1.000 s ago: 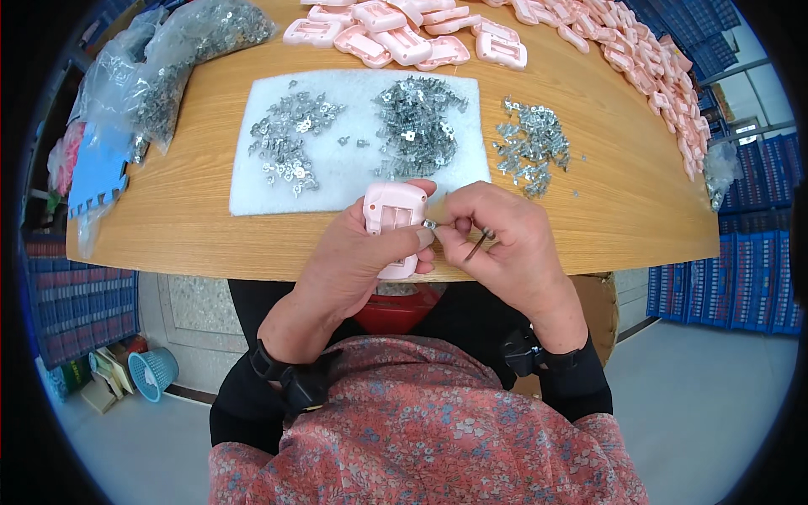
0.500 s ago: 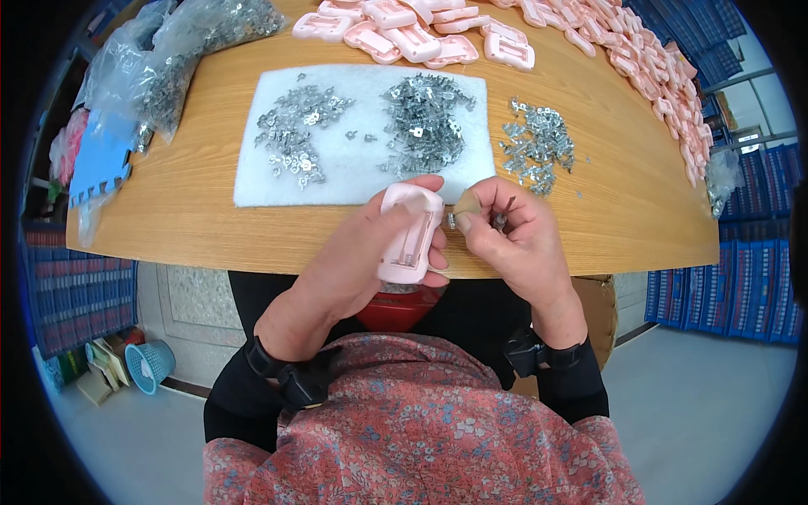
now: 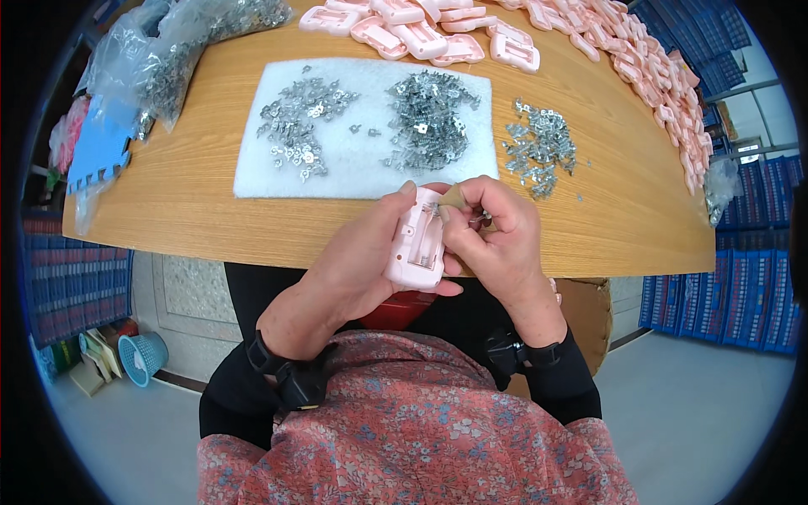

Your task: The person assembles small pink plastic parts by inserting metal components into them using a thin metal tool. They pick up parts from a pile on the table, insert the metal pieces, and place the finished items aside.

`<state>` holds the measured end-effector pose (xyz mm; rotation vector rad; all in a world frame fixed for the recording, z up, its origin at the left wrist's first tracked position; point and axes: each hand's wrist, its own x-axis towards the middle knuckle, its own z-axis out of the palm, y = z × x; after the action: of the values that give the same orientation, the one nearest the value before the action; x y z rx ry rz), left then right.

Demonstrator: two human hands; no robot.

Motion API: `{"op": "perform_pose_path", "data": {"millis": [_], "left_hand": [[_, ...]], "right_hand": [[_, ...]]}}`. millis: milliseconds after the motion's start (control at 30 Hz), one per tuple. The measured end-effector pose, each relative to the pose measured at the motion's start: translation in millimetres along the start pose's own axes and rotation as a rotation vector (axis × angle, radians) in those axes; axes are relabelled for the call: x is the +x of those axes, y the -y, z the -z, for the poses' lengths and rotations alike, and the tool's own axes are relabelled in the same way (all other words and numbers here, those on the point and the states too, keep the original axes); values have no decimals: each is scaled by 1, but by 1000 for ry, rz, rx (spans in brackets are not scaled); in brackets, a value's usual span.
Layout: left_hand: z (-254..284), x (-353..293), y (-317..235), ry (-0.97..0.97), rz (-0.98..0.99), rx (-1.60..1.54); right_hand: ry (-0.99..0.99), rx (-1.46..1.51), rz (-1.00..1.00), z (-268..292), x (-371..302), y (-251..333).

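Just past the near table edge, my left hand is wrapped round a pale pink plastic housing with a long recessed battery compartment facing up. A metal spring contact shows at the near end of that compartment. My right hand pinches at the far end of the recess, its thumb and forefinger closed on a small metal contact mostly hidden by the fingers. Something tan covers the right forefinger tip. More small metal pieces show within the curled right fingers. On the white foam mat lie two heaps of metal contacts.
Another heap of metal pieces lies right of the mat. Pink housings pile along the table's far and right sides. Clear bags of metal parts and a blue foam tile sit at the left. Blue racks stand beyond.
My right hand has moved left, bringing its small metal piece from beside the housing into the far end of the recess. My left thumb has shifted off the recess to the housing's far edge.
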<state>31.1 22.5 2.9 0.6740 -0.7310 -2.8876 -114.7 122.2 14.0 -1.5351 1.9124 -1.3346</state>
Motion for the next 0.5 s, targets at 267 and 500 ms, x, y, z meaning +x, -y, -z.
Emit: {"op": "perform_pose_path", "data": {"millis": [267, 500], "left_hand": [[0, 2, 1, -8, 6, 8], [1, 6, 4, -34, -1, 24]], "right_hand": [[-28, -91, 49, -2, 0, 4], [-30, -197, 129, 1, -5, 2]]}}
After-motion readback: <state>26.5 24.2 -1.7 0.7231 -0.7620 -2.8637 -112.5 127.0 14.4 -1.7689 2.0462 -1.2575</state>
